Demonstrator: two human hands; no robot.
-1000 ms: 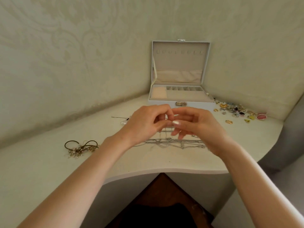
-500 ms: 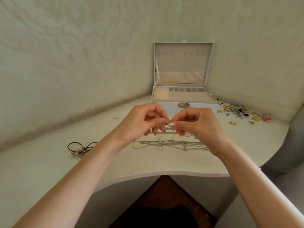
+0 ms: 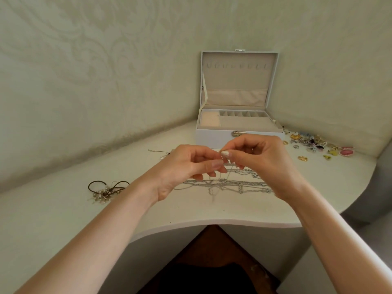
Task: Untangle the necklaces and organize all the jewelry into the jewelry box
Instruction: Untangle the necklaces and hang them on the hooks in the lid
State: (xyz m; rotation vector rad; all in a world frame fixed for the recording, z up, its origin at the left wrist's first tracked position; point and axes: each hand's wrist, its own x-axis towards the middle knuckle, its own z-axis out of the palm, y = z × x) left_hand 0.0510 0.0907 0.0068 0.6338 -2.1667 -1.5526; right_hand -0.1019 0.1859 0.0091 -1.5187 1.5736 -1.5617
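Risks first, left to right. The brown cord piece (image 3: 106, 188) with pale beads lies alone at the left of the table (image 3: 63, 219), well apart from the hands, so it's easy to miss when packing.

Left hand (image 3: 186, 166) and right hand (image 3: 261, 160) each pinch a strand of the silver necklaces (image 3: 233, 185). The rest of the tangle lies on the table just under and beyond them, strands crossing.
- Pulling the two pinch points apart hard would probably cinch the knot or snap a fine link.
- Lifting high would drag the whole bundle toward the near edge.

The jewelry box (image 3: 212, 136) stands open on the far side with its lid upright. Compartments look bare, so nothing seems packed yet.

The loose small jewelry (image 3: 314, 144) sits right of the box, near the table's right edge. A forearm sweep could knock pieces off.

Pose: both forearms come in from the near side and converge over the table centre.
- Left hand: thumb pressed against curled fingers, clamped on a strand.
- Right hand: thumb and index tips pinch a strand slightly higher, other fingers loosely curled.
- Fingertips of the two hands are nearly touching.
- Can't tell which necklace each strand belongs to.
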